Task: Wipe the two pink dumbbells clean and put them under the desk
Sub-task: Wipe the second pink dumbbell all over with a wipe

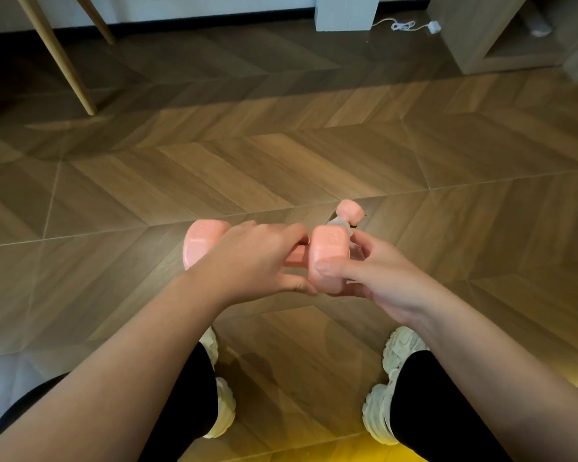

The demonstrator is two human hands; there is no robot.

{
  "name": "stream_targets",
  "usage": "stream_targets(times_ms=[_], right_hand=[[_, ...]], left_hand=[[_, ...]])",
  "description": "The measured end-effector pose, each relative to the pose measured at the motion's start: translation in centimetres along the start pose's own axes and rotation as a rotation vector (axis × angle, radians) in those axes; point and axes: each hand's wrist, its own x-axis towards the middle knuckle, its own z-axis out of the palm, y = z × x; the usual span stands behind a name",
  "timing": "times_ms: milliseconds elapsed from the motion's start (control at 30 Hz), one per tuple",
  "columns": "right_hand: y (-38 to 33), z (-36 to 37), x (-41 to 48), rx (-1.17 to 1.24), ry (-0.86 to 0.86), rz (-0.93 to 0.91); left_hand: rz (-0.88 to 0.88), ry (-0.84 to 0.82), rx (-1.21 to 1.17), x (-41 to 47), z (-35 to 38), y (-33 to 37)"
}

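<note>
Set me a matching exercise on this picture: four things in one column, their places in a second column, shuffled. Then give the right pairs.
Things
1. held dumbbell
2. second dumbbell
3. white cable
4. wooden leg

Places
A. lying on the floor at the upper right
B. slanting down at the upper left
C. gripped between the left hand and the right hand
D. on the floor just beyond the right hand, mostly hidden

Pairs: 1-C, 2-D, 3-A, 4-B
</note>
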Motion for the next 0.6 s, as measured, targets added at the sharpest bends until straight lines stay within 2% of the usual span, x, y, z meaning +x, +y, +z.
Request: stream_targets(times_ms=[133,233,300,367,433,533,600], right_hand=[[0.4,0.3,0.1,0.152,0.08,0.104],[0.4,0.2,0.1,0.252,0.142,0.179],[-0.1,0.0,0.0,0.323,0.177,0.184],[-0.9,-0.1,0.0,0.393,0.193,0.157],[-1.7,-0.1,-0.2,0.433,0.19,0.109],[-2.4,0.3,-0.6,0.472,0.161,0.043],[-2.6,0.7,-0.8,0.493,0.118,0.017]], left_hand=[[0.039,0.199,-0.032,0.1,0.5,-0.8],[-0.094,0.368,-0.256,-0.4,-0.4,-0.8],[-0.231,0.323,-0.355,-0.6,-0.7,-0.5],[-0.358,0.142,-0.484,-0.6,-0.4,-0.5],[-0.48,0.018,-0.728,-0.3,-0.2,-0.7],[-0.623,0.12,-1.083,0.6,-0.9,-0.5],[-0.649,0.225,-1.316,1.1,-1.4,-0.2]])
